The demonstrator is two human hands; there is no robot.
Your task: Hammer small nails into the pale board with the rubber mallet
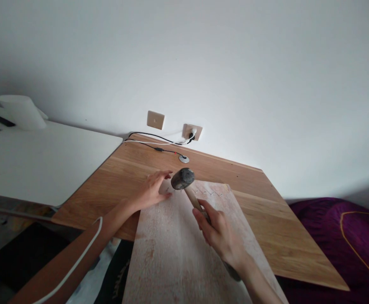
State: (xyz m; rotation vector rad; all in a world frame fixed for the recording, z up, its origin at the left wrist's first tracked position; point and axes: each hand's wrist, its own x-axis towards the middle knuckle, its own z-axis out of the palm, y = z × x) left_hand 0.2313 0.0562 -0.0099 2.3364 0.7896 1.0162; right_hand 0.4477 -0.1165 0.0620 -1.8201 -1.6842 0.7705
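A pale, worn wooden board (172, 240) lies on the wooden table, and several nails (205, 192) stand in a row near its far edge. My right hand (218, 228) is wrapped around the handle of a hammer (183, 178), whose thick dark head hangs over the left part of that row. Just left of the head, my left hand (155, 188) rests at the board's far left corner, thumb and fingers apart. One thin nail (168, 190) shows between them, not visibly pinched. The hammer head hides part of the row.
Beneath the board is the wooden tabletop (260, 223). Cables (153, 141) run to a wall socket (192, 131) behind it. On the left, a white table (51, 160) bears a white paper roll (21, 112). Purple fabric (333, 228) lies at right.
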